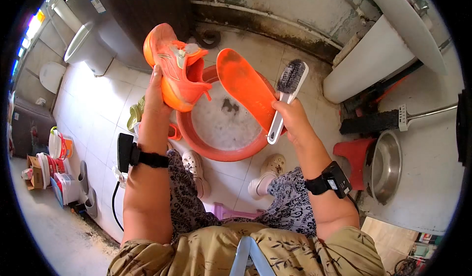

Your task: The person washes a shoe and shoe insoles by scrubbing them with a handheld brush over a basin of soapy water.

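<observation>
An orange shoe is held up by my left hand, its opening facing right. My right hand grips a white brush with dark bristles, together with an orange insole that has a dark patch near its upper end. Both hands are raised at the sides of a red-orange basin, which stands on the floor between my feet. Foamy, whitish water fills the basin, and something dark shows in its middle.
A red stool and a metal bowl are at the right, below a long-handled brush. Green footwear lies left of the basin. Tubs and grey slippers are at the far left.
</observation>
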